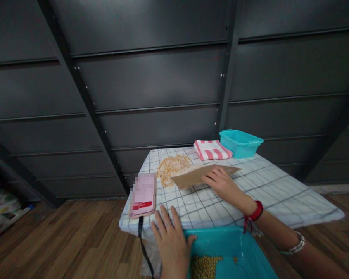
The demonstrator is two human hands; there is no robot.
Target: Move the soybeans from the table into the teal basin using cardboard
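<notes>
My right hand rests on a flat piece of brown cardboard that lies on the white checked tablecloth, with its fingers curled over the card's edge. The card's left end touches a pile of small yellow beans. My left hand lies with fingers stretched out on the near table edge, its thumb hooked over the rim of a teal tub. The tub is held at the table's near edge and has some yellow beans in its bottom.
A pink phone with a black strap lies near the table's left front corner. A folded red-and-white striped cloth and a second teal tub sit at the far edge. Dark metal wall panels stand behind; wooden floor surrounds the table.
</notes>
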